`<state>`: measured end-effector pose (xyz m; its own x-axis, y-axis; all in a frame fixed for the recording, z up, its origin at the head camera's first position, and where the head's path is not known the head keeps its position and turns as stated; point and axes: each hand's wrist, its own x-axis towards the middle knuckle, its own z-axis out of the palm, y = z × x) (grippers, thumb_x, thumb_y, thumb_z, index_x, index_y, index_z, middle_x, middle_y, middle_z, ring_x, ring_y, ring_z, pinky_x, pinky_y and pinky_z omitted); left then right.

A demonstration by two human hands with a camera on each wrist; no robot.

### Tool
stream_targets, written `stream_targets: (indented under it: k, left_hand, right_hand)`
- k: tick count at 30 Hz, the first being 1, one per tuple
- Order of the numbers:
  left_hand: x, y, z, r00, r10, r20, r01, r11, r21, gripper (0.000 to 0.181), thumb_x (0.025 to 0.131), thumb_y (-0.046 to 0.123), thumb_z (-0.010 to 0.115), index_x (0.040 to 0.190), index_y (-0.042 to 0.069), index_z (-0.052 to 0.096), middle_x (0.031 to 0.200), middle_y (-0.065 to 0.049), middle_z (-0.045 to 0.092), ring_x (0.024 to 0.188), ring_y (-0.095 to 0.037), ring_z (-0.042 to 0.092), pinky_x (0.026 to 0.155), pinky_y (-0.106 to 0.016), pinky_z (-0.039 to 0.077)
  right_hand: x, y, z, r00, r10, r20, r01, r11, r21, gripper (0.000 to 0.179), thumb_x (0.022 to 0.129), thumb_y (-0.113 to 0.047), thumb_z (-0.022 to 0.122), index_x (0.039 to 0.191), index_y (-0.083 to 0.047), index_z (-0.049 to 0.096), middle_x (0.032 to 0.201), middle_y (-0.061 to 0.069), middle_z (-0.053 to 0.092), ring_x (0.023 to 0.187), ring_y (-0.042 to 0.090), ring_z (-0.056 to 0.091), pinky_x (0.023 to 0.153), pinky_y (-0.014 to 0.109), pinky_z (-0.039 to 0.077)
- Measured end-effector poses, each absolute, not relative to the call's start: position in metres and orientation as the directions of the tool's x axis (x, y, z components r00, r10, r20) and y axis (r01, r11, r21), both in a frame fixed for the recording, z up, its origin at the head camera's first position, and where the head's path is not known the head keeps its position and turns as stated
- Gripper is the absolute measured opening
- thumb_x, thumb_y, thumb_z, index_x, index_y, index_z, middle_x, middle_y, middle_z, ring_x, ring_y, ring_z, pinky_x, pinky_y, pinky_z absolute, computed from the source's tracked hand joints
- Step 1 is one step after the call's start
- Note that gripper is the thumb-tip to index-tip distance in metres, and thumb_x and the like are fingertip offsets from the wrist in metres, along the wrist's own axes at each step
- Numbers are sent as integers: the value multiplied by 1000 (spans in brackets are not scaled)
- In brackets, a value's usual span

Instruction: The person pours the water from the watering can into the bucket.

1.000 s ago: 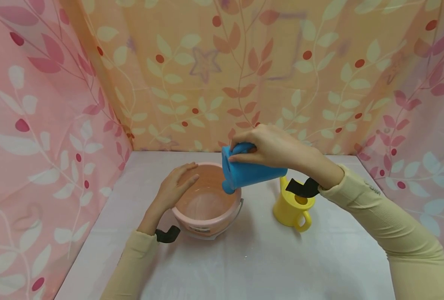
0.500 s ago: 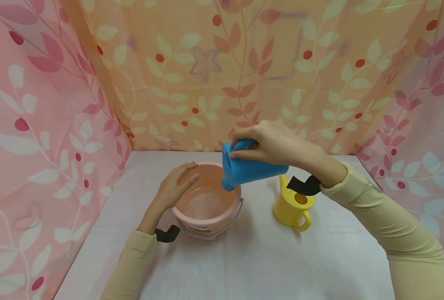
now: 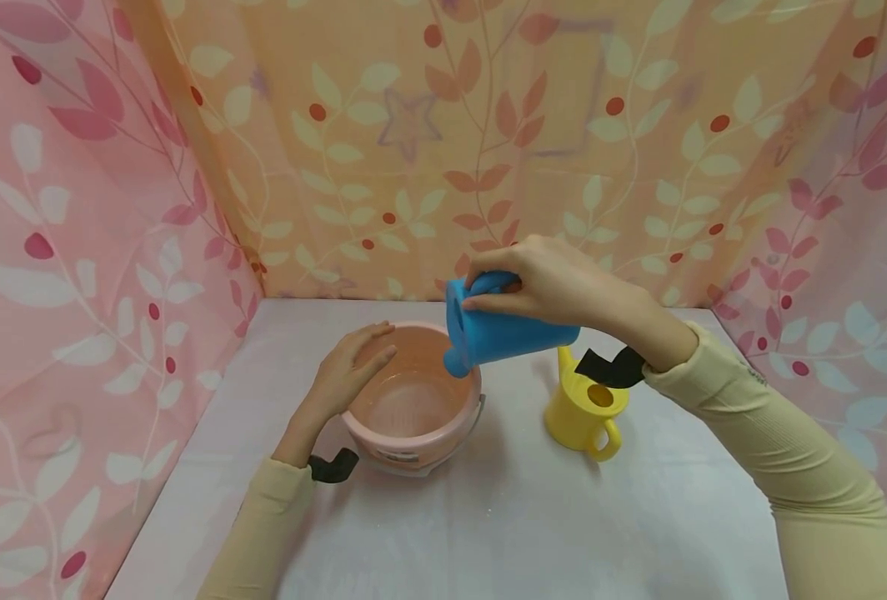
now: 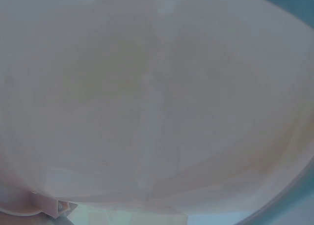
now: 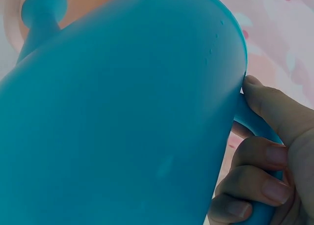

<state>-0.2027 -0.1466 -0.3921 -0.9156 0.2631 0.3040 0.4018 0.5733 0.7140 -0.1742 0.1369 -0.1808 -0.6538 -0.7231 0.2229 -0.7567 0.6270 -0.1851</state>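
Observation:
My right hand (image 3: pixel 552 283) grips the handle of a blue watering can (image 3: pixel 518 337). The can is tipped to the left, its round spout head (image 3: pixel 455 363) low over the right rim of a pink bucket (image 3: pixel 413 442). In the right wrist view the fingers (image 5: pixel 255 178) curl round the handle, the thumb lies along its top, and a few drops cling to the can's wall. My left hand (image 3: pixel 346 375) lies at the bucket's left rim with its fingers extended. The bucket's pale outer wall (image 4: pixel 147 87) fills the left wrist view. Inside the bucket, a shiny shallow layer looks like water.
A yellow watering can (image 3: pixel 573 417) stands upright on the white table (image 3: pixel 443 542), right of the bucket and below my right forearm. The bucket's wire handle (image 3: pixel 481 408) hangs down its front right side. Small drops spot the table. Floral curtains (image 3: pixel 413 192) enclose the back and sides.
The blue watering can has risen slightly and shifted a little to the right with my right hand. My left hand and the bucket keep their places.

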Motion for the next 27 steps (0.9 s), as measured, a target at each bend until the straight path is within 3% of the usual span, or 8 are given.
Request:
stream_targets:
  k: [16, 27]
  left_hand:
    - [-202, -147, -391, -920, 263, 290, 392, 582, 713, 49, 91, 51, 50, 134, 28, 49, 143, 5, 42, 135, -20, 32, 106, -55, 26]
    - [-201, -146, -391, -927, 260, 269, 373, 584, 721, 50, 91, 53, 48, 135, 29, 48, 144, 5, 40, 136, -21, 30, 105, -57, 26]
  right_hand:
    - [-177, 157, -189, -711, -651, 266, -703, 662, -261, 19, 81, -37, 70, 95, -24, 67, 83, -4, 68, 69, 10, 60, 66, 28, 52]
    - [-177, 181, -202, -763, -566, 313, -646, 667, -370, 23, 80, -35, 71, 101, -25, 66, 98, 1, 68, 85, 20, 64, 77, 43, 54]
